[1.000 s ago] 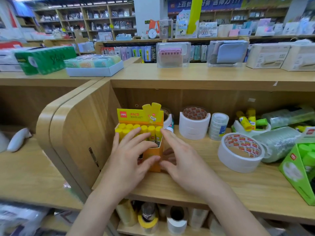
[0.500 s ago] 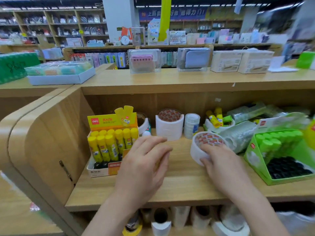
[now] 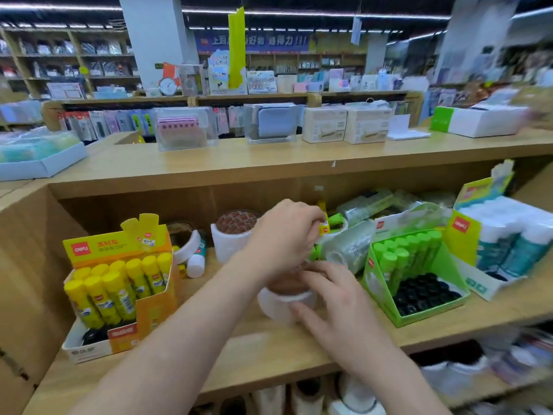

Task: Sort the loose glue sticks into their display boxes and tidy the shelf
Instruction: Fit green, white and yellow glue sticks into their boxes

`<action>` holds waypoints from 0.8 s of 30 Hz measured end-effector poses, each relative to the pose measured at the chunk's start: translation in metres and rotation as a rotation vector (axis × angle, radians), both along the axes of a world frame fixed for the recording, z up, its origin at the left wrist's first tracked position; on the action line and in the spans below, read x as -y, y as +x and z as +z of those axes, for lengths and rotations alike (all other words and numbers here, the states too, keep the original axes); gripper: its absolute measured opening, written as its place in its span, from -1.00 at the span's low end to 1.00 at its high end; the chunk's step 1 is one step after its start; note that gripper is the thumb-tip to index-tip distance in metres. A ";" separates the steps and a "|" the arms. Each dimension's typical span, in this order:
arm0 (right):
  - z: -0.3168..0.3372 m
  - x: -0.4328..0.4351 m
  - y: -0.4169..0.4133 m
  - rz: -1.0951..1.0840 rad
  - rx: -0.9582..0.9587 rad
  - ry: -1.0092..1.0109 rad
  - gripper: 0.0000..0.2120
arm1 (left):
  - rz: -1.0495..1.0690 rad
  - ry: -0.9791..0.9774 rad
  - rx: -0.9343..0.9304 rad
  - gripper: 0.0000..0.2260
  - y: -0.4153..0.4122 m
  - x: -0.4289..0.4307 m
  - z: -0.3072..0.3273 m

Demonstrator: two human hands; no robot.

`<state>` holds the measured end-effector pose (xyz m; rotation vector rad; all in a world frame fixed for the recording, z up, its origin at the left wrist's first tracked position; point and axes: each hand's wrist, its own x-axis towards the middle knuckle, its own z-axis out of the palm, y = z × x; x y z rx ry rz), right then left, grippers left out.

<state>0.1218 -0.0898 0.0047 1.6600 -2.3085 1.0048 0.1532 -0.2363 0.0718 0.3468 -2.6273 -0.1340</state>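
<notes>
1. Glue sticks (image 3: 110, 292) with yellow caps, about nine as far as can be counted, are stood in the yellow display box (image 3: 155, 313), set against the shelf's left wall near the front edge.
2. One loose yellow stick (image 3: 324, 227) is pinched by the left hand (image 3: 284, 235), raised above the clutter at the back.
3. One white tape roll (image 3: 281, 307) is gripped by the right hand (image 3: 341, 310) mid-shelf.
4. Roughly ten green-capped sticks are held in the green display box (image 3: 431, 313), placed at the front edge on the right.
5. Bare board is seen on the shelf (image 3: 239, 348) along the front edge between the two boxes.
</notes>
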 end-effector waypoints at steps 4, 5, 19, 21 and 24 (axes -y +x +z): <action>0.004 -0.009 -0.013 -0.076 0.012 0.034 -0.46 | 0.055 -0.110 0.290 -0.72 -0.063 0.009 0.000; 0.004 -0.010 -0.015 -0.076 0.018 0.046 -0.45 | 0.084 -0.105 0.356 -0.70 -0.075 0.012 0.000; -0.011 -0.005 -0.033 -0.029 0.096 0.108 -0.47 | 0.103 0.175 0.520 -0.68 -0.110 0.022 0.005; -0.012 -0.004 -0.032 -0.023 0.174 0.103 -0.45 | 0.093 0.155 0.431 -0.72 -0.107 0.020 0.002; -0.014 -0.005 -0.033 -0.005 0.315 0.059 -0.44 | 0.099 0.063 0.286 -0.79 -0.094 0.019 0.005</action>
